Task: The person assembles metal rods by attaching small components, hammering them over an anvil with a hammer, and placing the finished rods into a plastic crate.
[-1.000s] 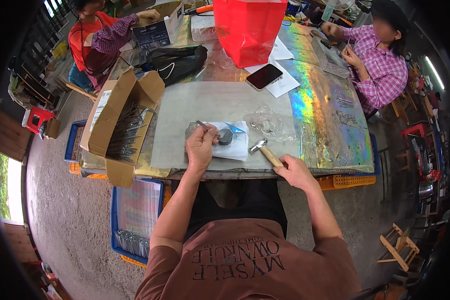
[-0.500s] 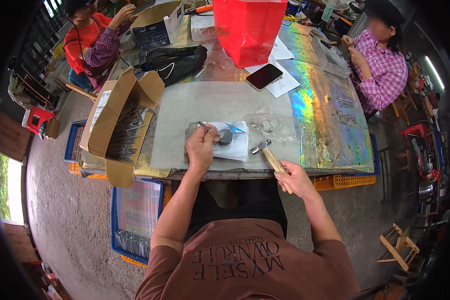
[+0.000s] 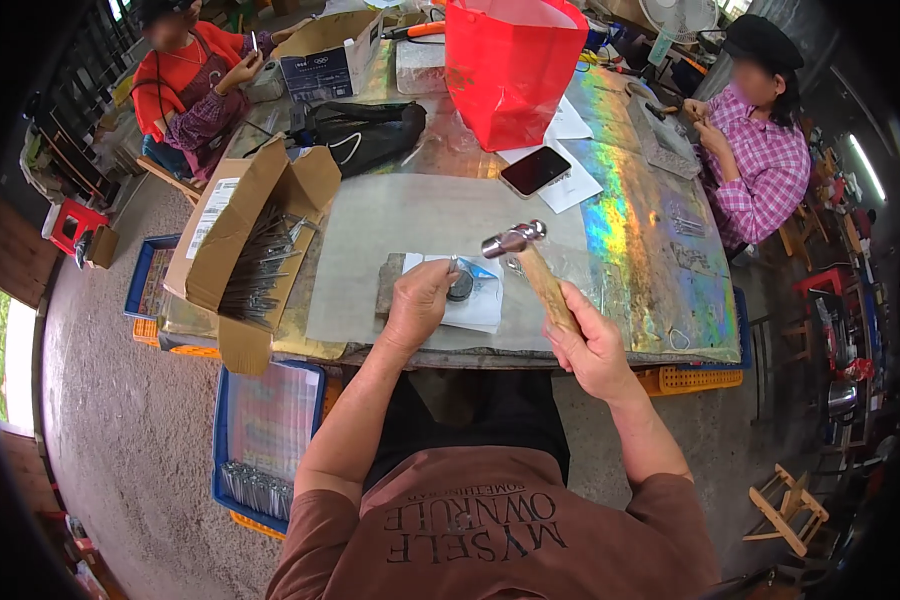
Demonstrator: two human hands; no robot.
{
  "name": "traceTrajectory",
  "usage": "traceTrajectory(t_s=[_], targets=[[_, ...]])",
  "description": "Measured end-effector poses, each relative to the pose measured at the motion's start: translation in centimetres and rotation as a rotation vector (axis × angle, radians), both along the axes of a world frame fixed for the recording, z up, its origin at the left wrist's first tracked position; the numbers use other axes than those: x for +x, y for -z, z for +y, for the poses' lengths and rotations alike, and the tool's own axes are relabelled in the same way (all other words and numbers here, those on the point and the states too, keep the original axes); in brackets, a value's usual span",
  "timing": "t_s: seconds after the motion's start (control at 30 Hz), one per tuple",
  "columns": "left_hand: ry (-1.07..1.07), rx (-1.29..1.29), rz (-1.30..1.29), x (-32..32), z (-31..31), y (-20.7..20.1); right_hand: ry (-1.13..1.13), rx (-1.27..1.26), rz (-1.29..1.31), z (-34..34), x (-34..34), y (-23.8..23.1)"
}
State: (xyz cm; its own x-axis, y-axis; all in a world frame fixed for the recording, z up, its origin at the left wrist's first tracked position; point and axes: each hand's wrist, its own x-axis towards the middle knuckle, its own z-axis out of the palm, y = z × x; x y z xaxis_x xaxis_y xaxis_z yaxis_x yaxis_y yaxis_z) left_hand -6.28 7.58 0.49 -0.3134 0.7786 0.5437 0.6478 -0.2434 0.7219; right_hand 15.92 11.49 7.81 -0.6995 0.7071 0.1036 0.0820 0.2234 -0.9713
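My right hand [image 3: 588,345] is closed round the wooden handle of a ball-peen hammer [image 3: 542,282], whose shiny steel head is raised above the table, pointing left. My left hand [image 3: 417,302] pinches a short metal punch-like rod [image 3: 454,264], mostly hidden by my fingers, with its top end showing. The rod stands over or against a dark round block [image 3: 461,286]; their exact contact is hidden. Under the block lie white sheets of paper [image 3: 482,312] with a blue patch, partly on a grey slab [image 3: 390,285].
An open cardboard box [image 3: 202,245] of thin metal rods stands at the left. Further back are a phone [image 3: 536,171], a red bag [image 3: 510,80] and a black bag [image 3: 375,130]. A blue crate [image 3: 220,430] sits below. Two co-workers sit at the far left and right.
My right hand has lifted the hammer, and its head is now higher and closer to the camera. My left hand has shifted slightly right and turned the rod more upright at the round block.
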Motion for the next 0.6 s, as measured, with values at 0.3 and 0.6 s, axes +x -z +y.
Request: traceTrajectory(t_s=[0.3, 0.6], targets=[[0.006, 0.067, 0.013, -0.1, 0.0, 0.4, 0.001, 0.739, -0.073, 0.1, -1.7, -9.4], [-0.001, 0.104, 0.039, 0.1, 1.2, 0.3, -0.133, 0.696, -0.437, 1.7, -2.7, -6.3]])
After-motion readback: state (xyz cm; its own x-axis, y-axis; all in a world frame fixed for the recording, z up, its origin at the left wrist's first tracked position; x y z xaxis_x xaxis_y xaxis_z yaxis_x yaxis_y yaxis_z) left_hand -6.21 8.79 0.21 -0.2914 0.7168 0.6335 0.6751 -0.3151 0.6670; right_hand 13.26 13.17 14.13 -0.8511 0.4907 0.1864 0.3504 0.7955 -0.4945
